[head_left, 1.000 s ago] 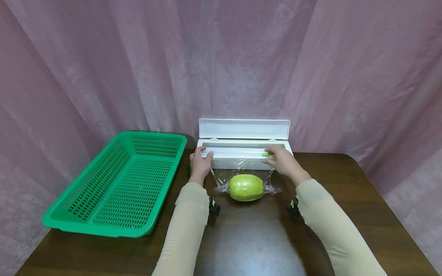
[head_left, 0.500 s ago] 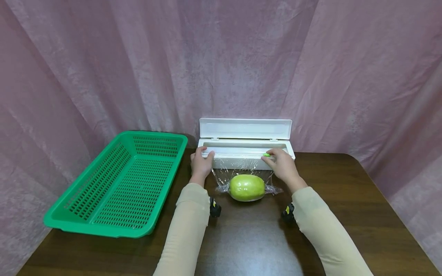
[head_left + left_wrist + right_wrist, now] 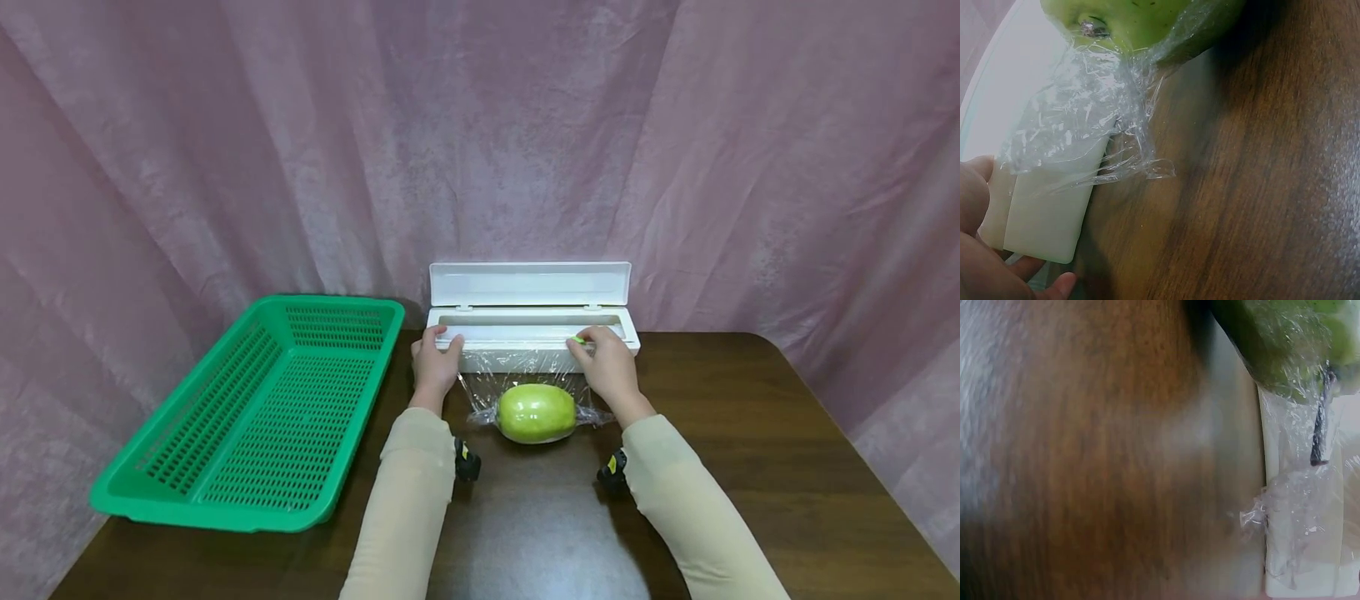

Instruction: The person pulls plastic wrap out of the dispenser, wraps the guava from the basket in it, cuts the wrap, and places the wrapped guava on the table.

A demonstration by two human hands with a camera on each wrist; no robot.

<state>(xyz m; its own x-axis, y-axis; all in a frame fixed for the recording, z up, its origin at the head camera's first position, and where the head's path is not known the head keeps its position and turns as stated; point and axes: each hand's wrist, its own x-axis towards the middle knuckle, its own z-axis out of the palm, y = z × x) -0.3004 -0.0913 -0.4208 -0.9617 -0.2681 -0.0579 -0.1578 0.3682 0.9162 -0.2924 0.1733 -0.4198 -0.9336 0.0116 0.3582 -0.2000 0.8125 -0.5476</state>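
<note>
A white cling film dispenser box (image 3: 529, 285) stands at the back of the table with its lid raised. My left hand (image 3: 433, 368) grips its left end, thumb and fingers around the corner, as the left wrist view also shows. On the front edge, my right hand (image 3: 613, 373) pinches a small green slider cutter (image 3: 576, 339) near the right end. Clear cling film (image 3: 1079, 112) stretches from the box down to an oblong green fruit (image 3: 536, 414) lying just in front. The fruit is wrapped, with film bunched at both its ends. The right fingertips are largely outside the right wrist view.
A green perforated plastic basket (image 3: 330, 467) sits on the left of the brown wooden table (image 3: 735, 417). Behind the box hangs a pink curtain (image 3: 480, 150). Black wrist cameras hang below both sleeves, near the fruit's sides.
My right wrist and forearm have swung inward to the left, and its fingers have closed more around the slider. The slider, left hand, box and fruit stay nearly in place.
</note>
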